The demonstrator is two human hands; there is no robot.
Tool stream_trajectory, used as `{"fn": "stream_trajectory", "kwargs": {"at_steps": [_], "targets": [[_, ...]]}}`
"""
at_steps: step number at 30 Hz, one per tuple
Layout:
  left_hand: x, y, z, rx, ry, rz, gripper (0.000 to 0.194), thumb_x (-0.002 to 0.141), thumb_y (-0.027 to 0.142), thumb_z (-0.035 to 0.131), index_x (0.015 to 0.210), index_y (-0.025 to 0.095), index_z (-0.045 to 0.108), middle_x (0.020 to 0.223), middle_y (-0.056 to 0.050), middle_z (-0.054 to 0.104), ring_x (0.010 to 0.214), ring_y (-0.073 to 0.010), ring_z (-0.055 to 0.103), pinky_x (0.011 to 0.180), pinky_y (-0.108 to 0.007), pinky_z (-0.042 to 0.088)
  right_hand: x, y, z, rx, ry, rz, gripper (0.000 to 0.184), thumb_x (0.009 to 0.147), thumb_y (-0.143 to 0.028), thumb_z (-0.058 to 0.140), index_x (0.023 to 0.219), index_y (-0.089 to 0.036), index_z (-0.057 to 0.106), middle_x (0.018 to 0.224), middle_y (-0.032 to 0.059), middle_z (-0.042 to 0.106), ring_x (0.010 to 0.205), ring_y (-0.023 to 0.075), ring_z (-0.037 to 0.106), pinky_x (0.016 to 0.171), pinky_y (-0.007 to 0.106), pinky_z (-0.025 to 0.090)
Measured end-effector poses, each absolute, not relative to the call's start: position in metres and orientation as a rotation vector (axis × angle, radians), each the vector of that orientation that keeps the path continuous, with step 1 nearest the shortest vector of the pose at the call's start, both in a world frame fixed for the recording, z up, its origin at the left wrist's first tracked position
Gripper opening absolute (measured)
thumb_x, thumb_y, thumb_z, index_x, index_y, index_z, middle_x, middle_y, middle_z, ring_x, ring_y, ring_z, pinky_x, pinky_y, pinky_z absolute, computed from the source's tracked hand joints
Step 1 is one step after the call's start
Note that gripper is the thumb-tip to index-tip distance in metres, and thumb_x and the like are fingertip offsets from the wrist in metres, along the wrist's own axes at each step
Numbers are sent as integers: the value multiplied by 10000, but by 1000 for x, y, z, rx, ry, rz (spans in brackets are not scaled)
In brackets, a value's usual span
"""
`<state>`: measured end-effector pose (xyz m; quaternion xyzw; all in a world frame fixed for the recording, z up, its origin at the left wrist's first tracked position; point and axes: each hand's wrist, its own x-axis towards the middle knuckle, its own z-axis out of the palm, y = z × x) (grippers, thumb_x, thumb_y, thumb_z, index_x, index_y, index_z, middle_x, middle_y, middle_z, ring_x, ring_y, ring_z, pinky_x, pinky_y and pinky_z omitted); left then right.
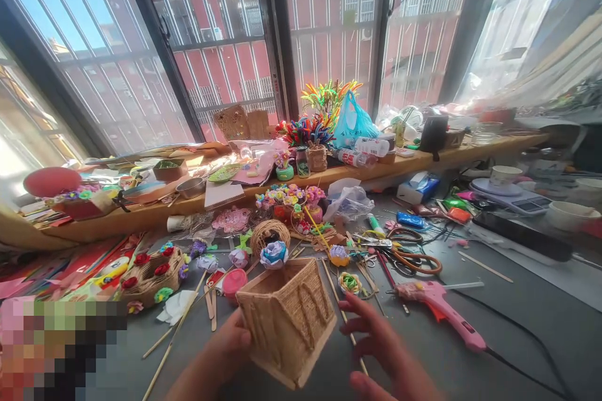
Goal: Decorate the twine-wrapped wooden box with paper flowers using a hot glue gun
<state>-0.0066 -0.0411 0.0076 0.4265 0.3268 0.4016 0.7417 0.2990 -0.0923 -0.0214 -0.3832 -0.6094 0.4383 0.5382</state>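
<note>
My left hand [230, 348] grips a box [286, 319] wrapped in brown twine, tilted with one corner toward me. Loops of thicker cord decorate its right face, and its open top faces up and away. To the right of the box, my right hand [376, 338] is spread with the fingers apart, holding nothing. A blue and white paper flower [274, 254] shows at the box's far rim; I cannot tell if it is attached. Beyond my right fingertips lies a green and orange flower [349, 284]. A pink glue gun [442, 307] rests farther right.
Scissors [414, 260] and thin sticks [174, 332] lie around the box. Left stands a twine basket with red roses [153, 276]. A roll of twine [270, 235] sits behind. The glue gun's black cable crosses the right side, near a phone [522, 237] and a scale [512, 195].
</note>
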Motion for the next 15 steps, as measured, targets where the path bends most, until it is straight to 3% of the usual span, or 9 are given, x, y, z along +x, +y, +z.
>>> {"fn": "stream_trajectory", "kwargs": {"at_steps": [3,5,9,11,13,15], "targets": [[-3,-36,10,957,769,852,827,494,615,957,1203,230,773,1236,-151,797,1343,-502,618,1116,-635,491,260,-81,-12,-717,-1259,1390,924,820,-691,792,1578,-313,422,1550,177,559,1253,354,671,957,463,610],[2,-33,16,985,902,914,854,563,670,932,1279,246,740,1325,-143,765,1413,-475,566,1181,-614,444,246,-74,-9,-744,-1161,1410,931,789,-616,855,1544,-283,424,1525,179,576,1306,368,643,1041,489,568],[11,-32,20,1039,1180,1108,754,761,709,813,1391,321,668,1509,-67,661,1536,-390,442,1293,-537,326,238,-62,0,-1011,-1116,1225,609,886,-406,756,1416,-246,503,1359,142,650,1131,304,704,973,445,588],[15,-35,15,1067,1120,1138,874,716,764,815,1455,341,616,1573,-59,604,1577,-394,369,1307,-528,297,234,-57,7,-1095,-1174,1149,491,879,-331,718,1336,-239,565,1277,117,667,1039,281,702,899,417,598],[17,-39,8,1114,977,1162,1097,581,819,859,1504,295,576,1581,-116,586,1582,-452,326,1300,-564,292,228,-54,14,-1130,-1213,1054,450,850,-281,712,1284,-234,601,1237,104,667,1010,274,678,848,394,589],[18,-42,4,1127,908,1155,1182,500,803,905,1488,231,597,1498,-182,648,1535,-513,380,1267,-618,322,221,-55,19,-1100,-1242,943,431,840,-247,705,1262,-235,615,1220,97,655,997,262,648,812,366,572]]}}
